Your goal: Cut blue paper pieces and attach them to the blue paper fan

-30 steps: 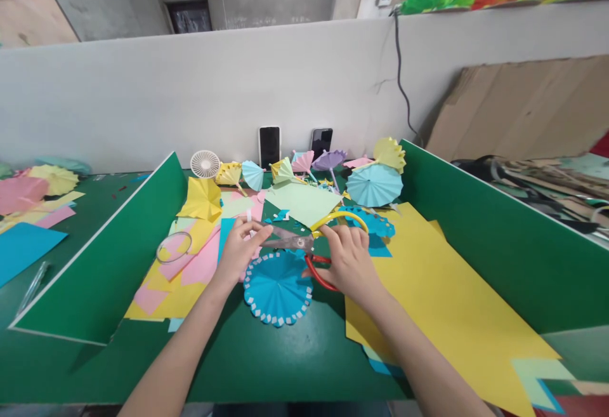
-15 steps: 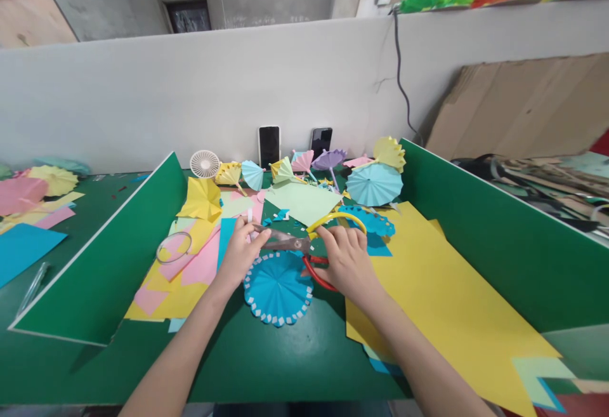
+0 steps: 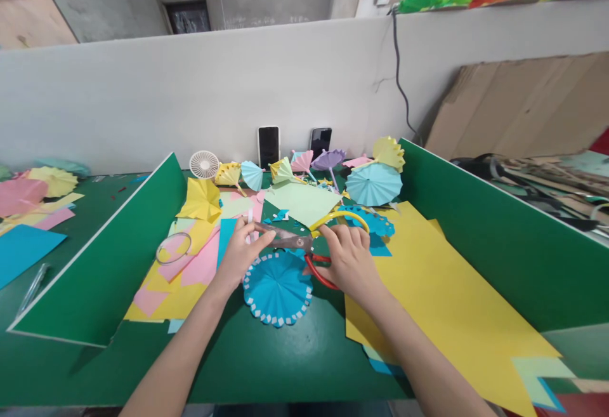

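Observation:
My right hand [image 3: 349, 255] grips a pair of scissors [image 3: 295, 241] with one yellow and one red handle. The handles are spread and the blades point left. My left hand [image 3: 242, 249] is closed in a pinch by the blade tips, and a small white strip [image 3: 250, 215] sticks up from its fingers. How the blades meet the strip is hidden. Just below the scissors lies a pleated blue paper disc [image 3: 278, 290] with small white squares along its scalloped edge. Beyond the blades are blue paper scraps [image 3: 277, 216].
Yellow sheets [image 3: 428, 296] cover the right side; pink and yellow papers and a clear tape ring [image 3: 173, 249] lie left. Small paper umbrellas [image 3: 329, 160], a white fan [image 3: 204, 164] and two phones [image 3: 269, 145] line the back. Green dividers [image 3: 485, 233] stand on both sides.
The scissors and my right hand have shifted slightly to the right, and the handles appear a little wider apart. My left thumb has moved slightly right along the blades. The disc stays put.

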`<state>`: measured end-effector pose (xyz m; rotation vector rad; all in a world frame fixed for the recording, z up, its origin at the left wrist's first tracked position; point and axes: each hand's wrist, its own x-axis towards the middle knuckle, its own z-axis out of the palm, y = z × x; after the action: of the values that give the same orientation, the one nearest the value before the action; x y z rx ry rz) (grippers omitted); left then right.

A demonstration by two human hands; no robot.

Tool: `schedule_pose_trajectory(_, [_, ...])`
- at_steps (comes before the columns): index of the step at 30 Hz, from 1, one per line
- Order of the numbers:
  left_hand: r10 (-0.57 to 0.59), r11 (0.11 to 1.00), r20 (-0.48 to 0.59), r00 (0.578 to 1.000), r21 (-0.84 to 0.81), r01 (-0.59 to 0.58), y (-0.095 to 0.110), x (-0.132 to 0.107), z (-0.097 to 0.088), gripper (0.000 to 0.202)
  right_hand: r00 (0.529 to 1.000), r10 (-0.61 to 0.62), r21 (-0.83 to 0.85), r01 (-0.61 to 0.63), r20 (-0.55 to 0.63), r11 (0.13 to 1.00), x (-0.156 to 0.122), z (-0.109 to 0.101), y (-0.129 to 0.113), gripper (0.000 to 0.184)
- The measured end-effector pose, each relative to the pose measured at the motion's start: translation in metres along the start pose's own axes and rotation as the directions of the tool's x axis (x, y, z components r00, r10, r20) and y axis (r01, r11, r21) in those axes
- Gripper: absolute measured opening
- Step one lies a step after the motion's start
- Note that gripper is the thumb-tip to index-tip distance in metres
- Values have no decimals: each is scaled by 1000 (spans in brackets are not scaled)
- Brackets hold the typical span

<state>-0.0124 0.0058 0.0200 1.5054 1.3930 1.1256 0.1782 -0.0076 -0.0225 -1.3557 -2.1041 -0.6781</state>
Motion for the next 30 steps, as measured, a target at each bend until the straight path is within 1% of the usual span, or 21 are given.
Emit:
schedule_pose_trajectory(2, [-21, 999, -18, 1000, -25, 20, -2, 0, 1, 20, 1000, -8, 5, 8, -2, 1000, 0, 0, -1, 53])
schedule_pose_trajectory(4, [-38, 999, -40, 998, -38, 36, -4, 0, 2, 21, 1000, -5, 7, 5, 3, 1000, 0, -1, -3, 54])
schedule_pose_trajectory(9, [-47, 999, -54, 997, -9, 46, -3, -1, 3, 17, 999, 7, -11, -6, 35, 1000, 0, -1, -5, 55])
schedule_pose_trajectory(14, [-56, 998, -41, 998, 2, 56, -1, -2, 3, 11, 1000, -6, -11, 7, 17, 1000, 0, -2, -3, 55])
schedule_pose_trajectory(21, [-24, 999, -35, 999, -22, 23, -2, 0, 2, 7, 1000, -10, -16, 10, -3, 1000, 0, -1, 0, 49])
schedule_pose_trajectory(27, [-6, 1000, -59, 998, -27, 5, -6, 1, 3, 10, 1000, -11, -5, 11, 15, 1000, 0, -1, 0, 50])
schedule_pose_trajectory(30, [18, 1000, -77, 997, -19, -19, -8, 1, 4, 11, 1000, -25, -18, 25, 2, 1000, 0, -2, -1, 52])
